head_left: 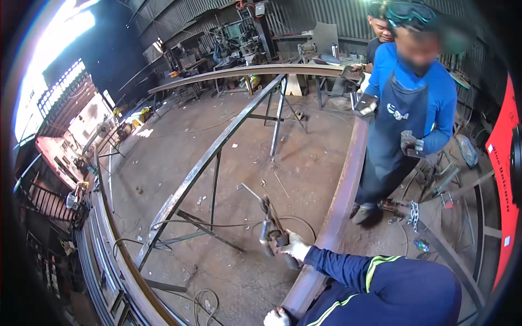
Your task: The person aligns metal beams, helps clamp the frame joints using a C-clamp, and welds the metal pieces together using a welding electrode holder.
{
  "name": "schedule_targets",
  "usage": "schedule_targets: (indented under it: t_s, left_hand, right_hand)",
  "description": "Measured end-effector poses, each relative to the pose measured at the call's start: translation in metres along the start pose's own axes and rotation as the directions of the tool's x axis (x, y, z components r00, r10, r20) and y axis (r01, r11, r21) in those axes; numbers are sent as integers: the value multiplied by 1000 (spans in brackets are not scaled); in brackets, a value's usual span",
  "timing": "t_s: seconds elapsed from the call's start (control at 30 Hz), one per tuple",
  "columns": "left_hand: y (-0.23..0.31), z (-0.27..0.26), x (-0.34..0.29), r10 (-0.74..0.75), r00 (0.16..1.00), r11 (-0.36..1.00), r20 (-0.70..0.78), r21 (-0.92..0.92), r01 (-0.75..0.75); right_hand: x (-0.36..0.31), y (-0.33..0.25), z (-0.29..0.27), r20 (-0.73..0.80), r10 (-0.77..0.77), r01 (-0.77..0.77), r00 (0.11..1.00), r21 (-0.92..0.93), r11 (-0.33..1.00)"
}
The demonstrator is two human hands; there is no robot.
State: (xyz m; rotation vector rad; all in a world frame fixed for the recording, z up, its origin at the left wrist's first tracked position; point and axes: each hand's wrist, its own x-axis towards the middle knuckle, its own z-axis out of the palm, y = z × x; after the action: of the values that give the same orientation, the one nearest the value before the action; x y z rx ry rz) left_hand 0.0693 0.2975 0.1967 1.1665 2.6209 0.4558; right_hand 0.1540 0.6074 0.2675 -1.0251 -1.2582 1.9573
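Observation:
My right hand (pixel 296 247), in a white glove, is closed around a dark hand tool (pixel 269 223) over the left side of a long rusty steel beam (pixel 341 201). A thin bent rod juts from the tool's far end; I cannot make out its kind. Low at the picture's edge, my left hand (pixel 276 318), also in a white glove, is curled beside the beam's near end. A small dark thing shows at its fingers, too small to name. Both my sleeves are navy with yellow-green stripes.
A co-worker in a dark apron (pixel 399 122) stands right of the beam, another person behind. A steel trestle frame (pixel 198 168) spans the middle floor. Cables (pixel 209 304) loop on the ground. Steel bars (pixel 95 250) lie at left; a chain (pixel 414 214) hangs at right.

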Motion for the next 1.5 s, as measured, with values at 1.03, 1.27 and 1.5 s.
schedule_targets:
  t_s: [1.03,1.27,1.5]
  left_hand:
    - [-40,48,60,9,940,989,340,134,-58]
    - [-70,56,62,7,878,996,478,79,-51]
    - [-45,30,79,158,775,986,612,-51,-160]
  right_hand:
    - [115,153,-24,-175,562,-588,808,-304,750]
    - [105,191,-18,-116,323,-310,939,118,943]
    - [104,179,-23,-143,343,-304,928,238,923]
